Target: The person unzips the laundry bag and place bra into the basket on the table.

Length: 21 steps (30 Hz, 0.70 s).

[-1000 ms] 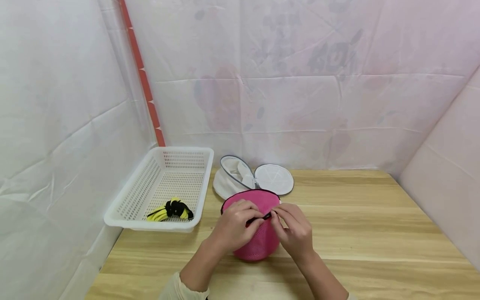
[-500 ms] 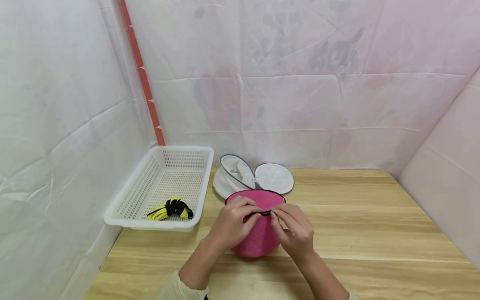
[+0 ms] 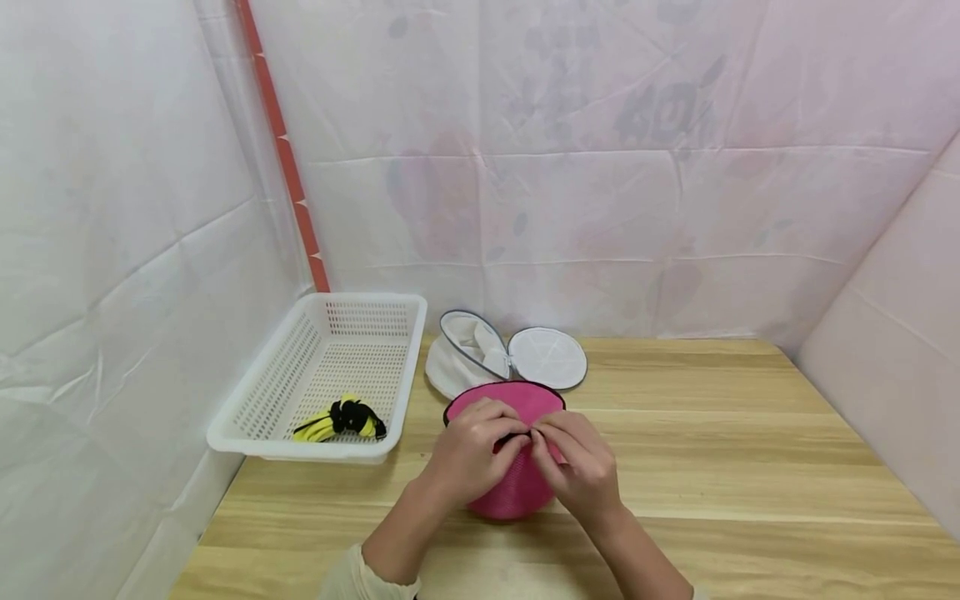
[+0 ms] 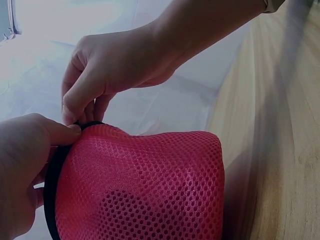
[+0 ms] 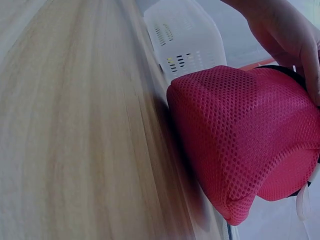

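Observation:
A pink mesh laundry bag [image 3: 517, 492] with a black-trimmed rim stands upright close to the person, and its round pink lid [image 3: 528, 398] tilts up at the far side. On the near rim, the left hand [image 3: 472, 450] pinches the black trim between thumb and fingers. Right beside it the right hand [image 3: 581, 462] pinches the same trim, so the fingertips of both hands nearly meet. From the left wrist view, the black trim [image 4: 51, 187] runs under the left thumb toward the right fingers. Whatever small part lies between the fingertips is hidden.
Behind the pink bag lies a white mesh laundry bag [image 3: 450, 371], its white round lid [image 3: 549, 358] folded out to the right. At left, a white perforated basket [image 3: 416, 358] holds a yellow-and-black bundle [image 3: 348, 419]. White sheeting [image 3: 570, 208] walls in the wooden table [image 3: 712, 467].
The right hand has shifted left along the trim, closing the gap to the left hand. The pink bag rose slightly and came back down. The basket and white bag stay put.

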{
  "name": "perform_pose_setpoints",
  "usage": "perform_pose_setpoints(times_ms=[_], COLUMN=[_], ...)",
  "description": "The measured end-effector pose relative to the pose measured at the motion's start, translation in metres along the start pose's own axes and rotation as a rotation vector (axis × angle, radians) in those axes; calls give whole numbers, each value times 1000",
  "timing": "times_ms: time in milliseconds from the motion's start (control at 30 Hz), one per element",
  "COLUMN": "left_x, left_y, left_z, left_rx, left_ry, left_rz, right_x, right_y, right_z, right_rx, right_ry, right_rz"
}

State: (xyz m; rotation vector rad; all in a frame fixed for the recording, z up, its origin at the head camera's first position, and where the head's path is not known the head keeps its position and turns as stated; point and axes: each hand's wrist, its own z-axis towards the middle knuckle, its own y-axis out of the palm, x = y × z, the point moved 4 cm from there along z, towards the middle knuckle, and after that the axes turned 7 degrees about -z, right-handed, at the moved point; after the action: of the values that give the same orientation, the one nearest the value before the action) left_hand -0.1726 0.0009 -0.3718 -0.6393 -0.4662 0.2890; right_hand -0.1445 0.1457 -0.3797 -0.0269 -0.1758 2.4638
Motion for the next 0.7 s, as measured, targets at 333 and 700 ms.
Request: perform_pose_setpoints(times_ms=[333, 700], left_x=[-2, -4], left_y=[1, -3], left_z=[-1, -1], left_rx=[0, 8], left_ry=[5, -16], left_rz=[-18, -66], right_x=[11, 25], right_y=[-2, -7], right_z=[-9, -14], right_rx=[-14, 2], right_ry=[33, 112], right_rz=[-59, -76])
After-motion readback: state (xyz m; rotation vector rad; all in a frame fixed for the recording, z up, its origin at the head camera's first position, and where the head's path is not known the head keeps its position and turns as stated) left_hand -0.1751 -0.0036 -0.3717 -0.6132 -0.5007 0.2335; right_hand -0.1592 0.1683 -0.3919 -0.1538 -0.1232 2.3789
